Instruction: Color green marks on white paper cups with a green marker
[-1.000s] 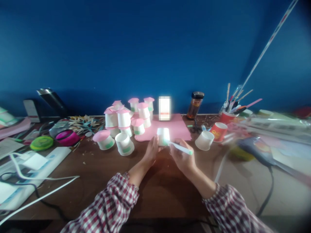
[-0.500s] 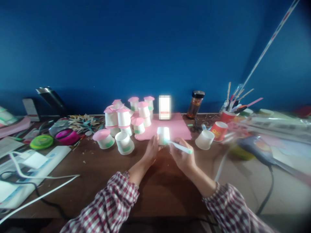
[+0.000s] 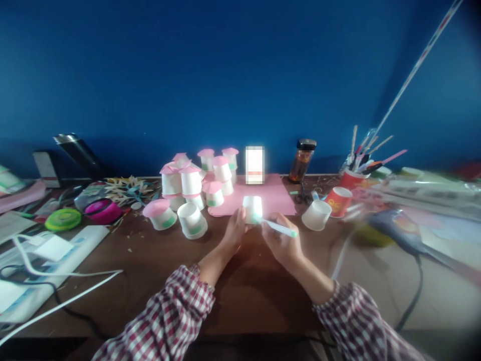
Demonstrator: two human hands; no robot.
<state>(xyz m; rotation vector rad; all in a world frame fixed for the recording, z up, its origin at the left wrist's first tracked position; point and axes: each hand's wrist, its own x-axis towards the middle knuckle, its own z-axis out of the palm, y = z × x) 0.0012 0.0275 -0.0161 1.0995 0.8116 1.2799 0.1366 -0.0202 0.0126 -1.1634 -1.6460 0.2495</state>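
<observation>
At the pink paper's [image 3: 274,196] near edge, a white cup [image 3: 251,206] is clamped by the fingers of the left hand [image 3: 235,231]. A pen [image 3: 280,227] is gripped by the right hand's [image 3: 282,245] fingers, its tip held at the cup. Pink-topped cups [image 3: 191,183] are grouped left of the paper.

The small white cup [image 3: 252,206] is just below the middle of the frame and right of center, its pale wall brightly lit and almost washed out. A soft green patch [image 3: 257,218] marks its lower right side. The slim white marker [image 3: 278,227] lies just to the right, slanting down from its tip at the patch to a light green end; glare blurs the exact contact.
</observation>
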